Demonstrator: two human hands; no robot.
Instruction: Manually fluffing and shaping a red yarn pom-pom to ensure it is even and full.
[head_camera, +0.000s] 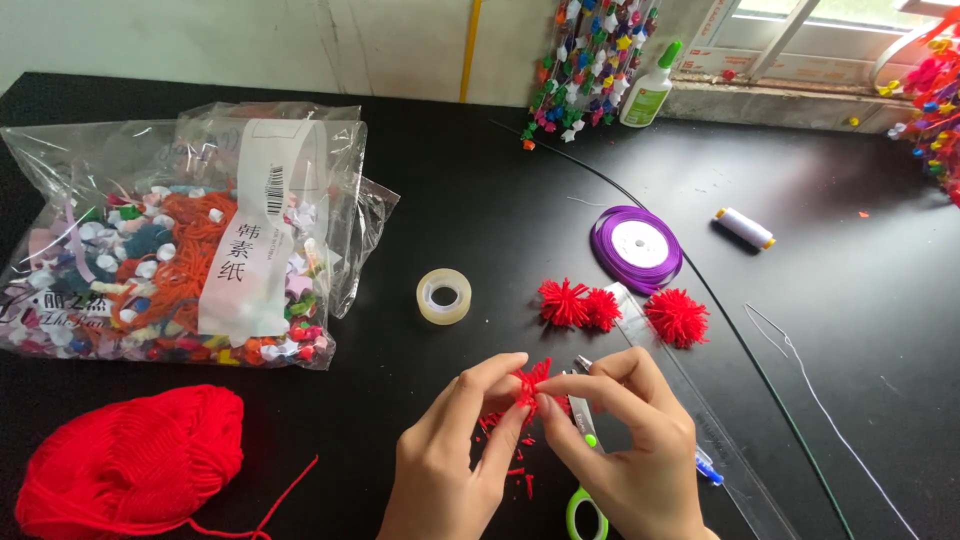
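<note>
My left hand (455, 450) and my right hand (625, 440) meet at the front of the black table (480, 200). Both pinch a small red yarn pompom (530, 385) between thumb and fingers. Red yarn snippets (515, 455) lie scattered under the hands. Small scissors with green handles (585, 470) lie on the table under my right hand, not gripped. Three finished red pompoms (620, 310) sit just beyond my hands. A ball of red yarn (130, 465) rests at the front left.
A clear plastic bag (190, 240) full of colourful paper stars and yarn fills the left. A tape roll (444, 296), purple ribbon spool (637, 245), clear ruler (700, 410), thread spool (745, 228), glue bottle (648, 90) and a long thin wire (740, 340) lie around.
</note>
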